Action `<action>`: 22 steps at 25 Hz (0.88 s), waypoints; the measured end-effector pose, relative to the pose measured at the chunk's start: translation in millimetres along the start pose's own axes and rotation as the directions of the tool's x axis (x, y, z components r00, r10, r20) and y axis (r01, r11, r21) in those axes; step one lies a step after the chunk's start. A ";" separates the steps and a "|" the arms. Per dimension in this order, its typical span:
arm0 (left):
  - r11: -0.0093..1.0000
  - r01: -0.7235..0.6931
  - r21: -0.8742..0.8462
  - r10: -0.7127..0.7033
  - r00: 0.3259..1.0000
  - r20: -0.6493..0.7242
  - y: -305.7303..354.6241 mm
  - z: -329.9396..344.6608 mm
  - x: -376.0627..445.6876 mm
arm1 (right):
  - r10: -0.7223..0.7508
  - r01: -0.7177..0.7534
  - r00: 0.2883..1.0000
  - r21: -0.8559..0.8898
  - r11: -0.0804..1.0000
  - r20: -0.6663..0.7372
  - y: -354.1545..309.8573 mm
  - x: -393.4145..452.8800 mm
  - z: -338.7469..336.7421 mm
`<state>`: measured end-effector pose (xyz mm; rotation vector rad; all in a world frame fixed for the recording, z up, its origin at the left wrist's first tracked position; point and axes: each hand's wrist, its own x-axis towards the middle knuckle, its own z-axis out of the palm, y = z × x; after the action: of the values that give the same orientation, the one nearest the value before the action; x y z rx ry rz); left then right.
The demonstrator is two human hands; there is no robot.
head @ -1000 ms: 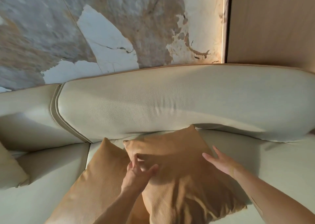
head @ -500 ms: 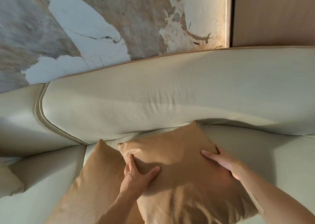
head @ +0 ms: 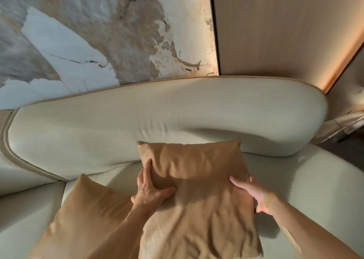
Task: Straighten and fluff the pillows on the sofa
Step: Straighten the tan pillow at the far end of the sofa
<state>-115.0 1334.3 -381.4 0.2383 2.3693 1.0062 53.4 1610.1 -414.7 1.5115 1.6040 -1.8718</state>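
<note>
A tan leather pillow (head: 197, 189) stands squarely on the cream sofa seat (head: 315, 189), its top edge close to the backrest (head: 137, 124). My left hand (head: 149, 189) grips its left edge, thumb pressed into the front and index finger lying up along the side. On the right edge, my right hand (head: 254, 195) holds with the thumb in front and the fingers wrapped behind. The second tan pillow (head: 86, 215) lies flat on the seat to the left, partly under my left forearm.
The curved backrest ends at the right, where a small side table (head: 344, 124) stands beyond the sofa. Behind the sofa are a marble-patterned wall (head: 98, 32) and a wood panel (head: 285, 32). Another sofa section (head: 23, 209) continues left.
The pillow has turned from a corner-up diamond to square and shifted right, off the second pillow. Both hands have closed on its side edges. The view panned right.
</note>
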 end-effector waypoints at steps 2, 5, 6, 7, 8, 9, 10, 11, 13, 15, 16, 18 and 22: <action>0.992 -0.084 -0.092 0.087 0.996 0.029 18.8 6.3 4.4 | -0.044 0.045 0.999 0.055 0.997 -0.017 -11.4 -16.3 -27.1; 0.969 -0.130 -0.210 0.148 0.986 0.073 48.9 12.7 17.7 | -0.143 0.145 0.989 0.106 0.984 -0.027 -33.7 -33.5 -57.2; 0.963 -0.146 -0.225 0.166 0.983 0.073 58.0 14.8 22.9 | -0.184 0.187 0.982 0.131 0.974 -0.032 -41.6 -35.9 -64.3; 0.956 -0.177 -0.235 0.195 0.979 0.059 66.6 16.9 28.3 | -0.224 0.228 0.974 0.152 0.962 -0.038 -48.9 -36.5 -70.7; 0.945 -0.215 -0.246 0.230 0.972 0.036 75.2 18.8 34.0 | -0.265 0.269 0.963 0.164 0.949 -0.047 -56.0 -36.2 -77.2; 0.935 -0.249 -0.254 0.261 0.965 0.015 83.1 20.4 39.6 | -0.299 0.305 0.952 0.174 0.936 -0.060 -62.1 -36.0 -82.8; 0.929 -0.276 -0.247 0.286 0.958 0.003 90.7 22.3 44.8 | -0.326 0.334 0.942 0.185 0.924 -0.076 -67.1 -35.4 -88.5; 0.928 -0.296 -0.225 0.304 0.953 -0.001 97.8 23.9 48.2 | -0.346 0.358 0.934 0.197 0.913 -0.092 -70.6 -33.9 -93.2; 0.934 -0.314 -0.172 0.316 0.949 -0.014 110.2 28.7 52.9 | -0.372 0.389 0.921 0.213 0.896 -0.119 -73.7 -28.1 -100.5; 0.939 -0.310 -0.148 0.309 0.951 -0.027 117.6 35.8 57.8 | -0.374 0.398 0.916 0.218 0.891 -0.141 -75.0 -21.9 -106.0; 0.942 -0.304 -0.140 0.303 0.953 -0.028 118.6 39.0 60.3 | -0.372 0.397 0.917 0.214 0.893 -0.146 -74.5 -18.2 -107.7; 0.950 -0.291 -0.115 0.290 0.957 -0.020 116.4 45.0 65.2 | -0.361 0.385 0.921 0.195 0.902 -0.147 -70.6 -10.1 -108.4; 0.955 -0.276 -0.104 0.279 0.960 0.007 103.2 59.4 70.5 | -0.312 0.341 0.934 0.180 0.923 -0.172 -57.2 10.0 -105.9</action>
<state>-146.2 1468.7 -371.6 0.5527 2.2985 1.2438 63.4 1723.6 -374.5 1.5655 1.8752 -2.2152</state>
